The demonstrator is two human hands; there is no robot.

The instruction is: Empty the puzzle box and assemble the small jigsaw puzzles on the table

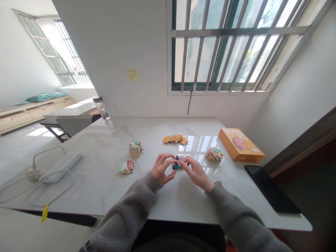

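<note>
Since these cardboard jigsaw pieces [177,163] look light and stiff, I keep my left hand [162,168] and right hand [196,172] narrowly pinched on their edges, over the marble table [160,206].

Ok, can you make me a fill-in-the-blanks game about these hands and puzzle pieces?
The left hand and right hand pinch small colourful cardboard jigsaw pieces above a white veined tabletop that looks like polished ____.
The flat orange cardboard box lies on the person's ____ side.
The knitted sweater sleeve on each arm is ____.
The bright window behind the table has metal ____.

Missing words: marble, right, grey, bars.
</note>
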